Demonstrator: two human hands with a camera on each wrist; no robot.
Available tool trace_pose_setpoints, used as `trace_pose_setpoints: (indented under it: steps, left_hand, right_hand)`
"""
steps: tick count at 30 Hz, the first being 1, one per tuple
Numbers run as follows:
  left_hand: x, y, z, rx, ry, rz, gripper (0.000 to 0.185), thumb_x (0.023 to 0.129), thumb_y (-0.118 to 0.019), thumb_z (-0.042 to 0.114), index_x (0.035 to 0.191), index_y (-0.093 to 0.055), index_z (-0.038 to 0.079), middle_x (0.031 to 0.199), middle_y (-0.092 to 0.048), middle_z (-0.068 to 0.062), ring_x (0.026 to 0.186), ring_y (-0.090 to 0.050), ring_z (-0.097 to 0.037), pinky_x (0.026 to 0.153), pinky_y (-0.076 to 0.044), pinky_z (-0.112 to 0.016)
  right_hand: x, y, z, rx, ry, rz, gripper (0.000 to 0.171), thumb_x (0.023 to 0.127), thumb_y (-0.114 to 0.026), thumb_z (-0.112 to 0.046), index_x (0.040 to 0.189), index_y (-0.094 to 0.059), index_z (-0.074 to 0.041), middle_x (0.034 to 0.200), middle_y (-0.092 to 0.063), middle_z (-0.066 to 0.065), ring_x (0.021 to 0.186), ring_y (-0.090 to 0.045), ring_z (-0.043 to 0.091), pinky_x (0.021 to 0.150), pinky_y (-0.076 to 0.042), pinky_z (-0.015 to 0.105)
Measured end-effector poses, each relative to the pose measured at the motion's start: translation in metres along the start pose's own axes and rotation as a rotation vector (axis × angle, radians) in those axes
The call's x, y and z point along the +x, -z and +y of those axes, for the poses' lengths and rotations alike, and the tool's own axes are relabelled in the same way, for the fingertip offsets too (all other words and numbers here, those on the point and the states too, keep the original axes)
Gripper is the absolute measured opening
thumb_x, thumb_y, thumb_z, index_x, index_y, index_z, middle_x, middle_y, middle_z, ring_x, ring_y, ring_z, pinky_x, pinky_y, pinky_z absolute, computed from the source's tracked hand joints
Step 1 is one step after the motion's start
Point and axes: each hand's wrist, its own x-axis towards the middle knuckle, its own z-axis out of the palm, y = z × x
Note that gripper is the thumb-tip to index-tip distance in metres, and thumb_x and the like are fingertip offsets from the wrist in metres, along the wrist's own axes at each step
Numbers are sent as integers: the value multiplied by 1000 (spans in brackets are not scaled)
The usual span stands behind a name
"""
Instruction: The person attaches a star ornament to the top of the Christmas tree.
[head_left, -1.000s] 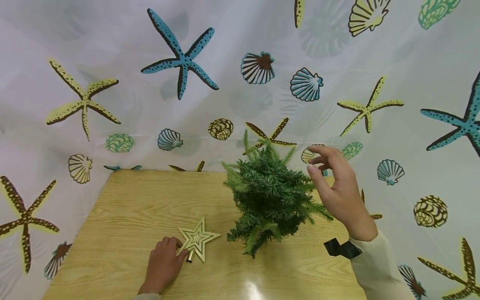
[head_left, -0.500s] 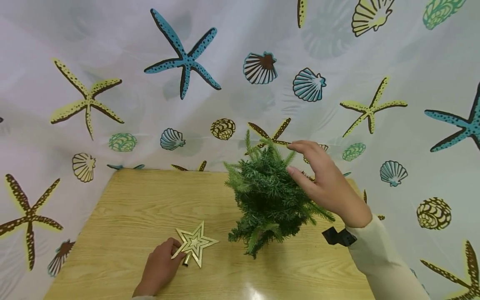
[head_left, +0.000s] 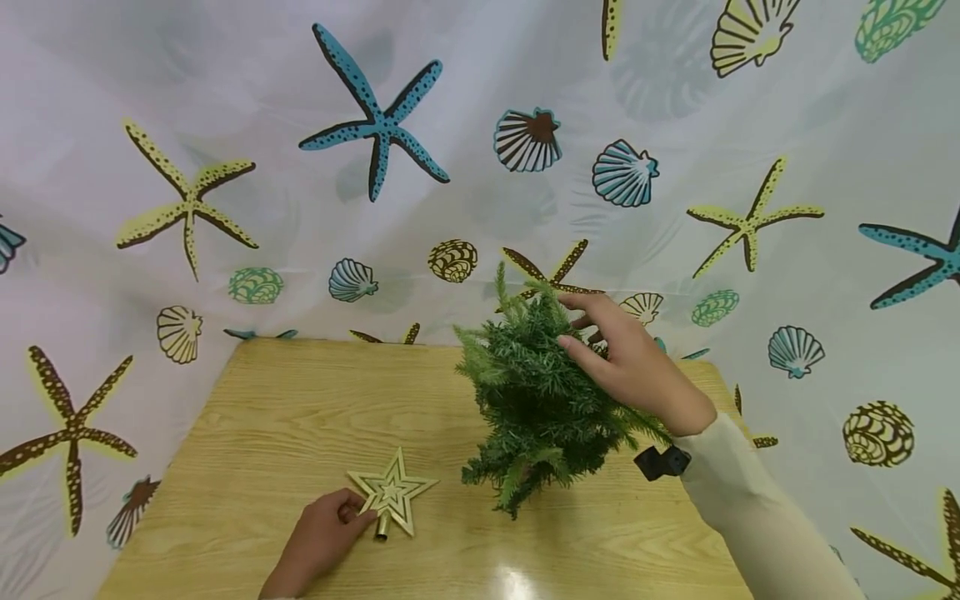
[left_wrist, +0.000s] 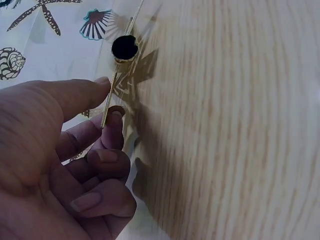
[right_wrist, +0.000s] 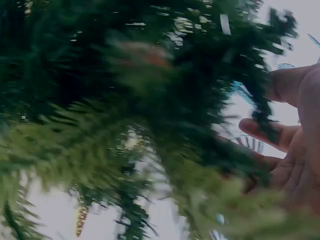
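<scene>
A gold star tree topper [head_left: 392, 492] is at the left of the table, its short tube pointing toward me. My left hand [head_left: 322, 529] pinches one point of it between thumb and index finger. In the left wrist view the star [left_wrist: 114, 85] appears edge-on, with the dark round mouth of its tube facing the camera. A small green artificial Christmas tree [head_left: 543, 392] stands right of the star. My right hand [head_left: 633, 362] is at the tree's upper right side, fingers spread. In the right wrist view, blurred branches [right_wrist: 150, 115] partly hide that hand [right_wrist: 295, 135].
The wooden table [head_left: 300, 400] bears the tree and the star. Behind and at both sides hangs a pale cloth [head_left: 450, 200] printed with starfish and shells. A small black camera [head_left: 662, 462] sits on my right wrist.
My right hand has moved left and slightly down, from beside the tree to its upper branches. The left hand keeps its pinch on the star, which has shifted slightly and turned a little.
</scene>
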Motion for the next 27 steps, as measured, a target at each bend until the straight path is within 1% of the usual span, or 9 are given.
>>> trace_pose_setpoints:
  steps: [4, 7, 10, 11, 15, 20, 24, 27]
  left_hand:
    - [0, -2, 2, -20, 1, -7, 11, 87, -72, 20, 92, -69, 11, 70, -57, 5, 60, -50, -10, 58, -43, -26]
    - [-1, -2, 5, -41, -6, -5, 9, 86, -72, 16, 92, -70, 9, 70, -58, 5, 62, -52, -10, 59, -44, -26]
    - [-1, -2, 7, -69, -6, -9, 8, 87, -72, 15, 90, -69, 8, 71, -59, 4, 63, -53, -10, 59, -45, -26]
    - [-1, -2, 7, -77, -6, -9, 8, 87, -72, 15, 90, -69, 8, 72, -59, 4, 64, -54, -10, 60, -45, -25]
    - [-1, -1, 8, -112, 11, -10, 9, 87, -72, 16, 90, -68, 8, 74, -61, 3, 67, -56, -10, 62, -46, -25]
    - [1, 2, 9, -130, 14, -11, 8, 86, -71, 11, 92, -68, 7, 76, -62, 2, 69, -58, -10, 62, -47, -25]
    - [3, 6, 10, -148, 21, 2, 9, 87, -71, 10, 94, -67, 6, 79, -63, 0, 69, -59, -11, 61, -48, -25]
    - [5, 9, 12, -225, 58, -2, 10, 89, -69, 10, 97, -66, 5, 82, -63, -3, 66, -62, -17, 58, -51, -27]
  right_hand:
    - [0, -8, 4, -9, 13, 30, 48, 99, -55, -28, 142, -42, -14, 138, -47, 6, 106, -56, 24, 89, -45, 43]
    - [-1, -12, 7, -17, 29, 51, 45, 99, -55, -26, 140, -45, -10, 136, -50, 6, 113, -54, 22, 94, -43, 43]
    - [-2, -15, 11, -16, 41, 57, 41, 99, -55, -26, 136, -50, -10, 133, -52, 5, 119, -51, 20, 96, -42, 43]
    - [-3, -16, 12, -22, 43, 59, 39, 99, -55, -26, 134, -52, -10, 132, -53, 3, 120, -50, 19, 97, -42, 42]
    - [-3, -21, 14, -17, 54, 67, 34, 98, -56, -27, 130, -57, -15, 125, -55, -1, 112, -53, 15, 90, -45, 41]
    - [-4, -27, 14, -14, 56, 77, 33, 97, -58, -29, 128, -59, -17, 122, -55, -3, 110, -53, 14, 88, -46, 39]
    - [-6, -29, 16, -6, 33, 70, 33, 97, -58, -31, 127, -60, -20, 122, -54, -5, 108, -53, 12, 85, -47, 38]
    - [-8, -30, 17, 1, 13, 73, 32, 97, -57, -32, 127, -60, -21, 122, -54, -7, 108, -53, 11, 85, -47, 37]
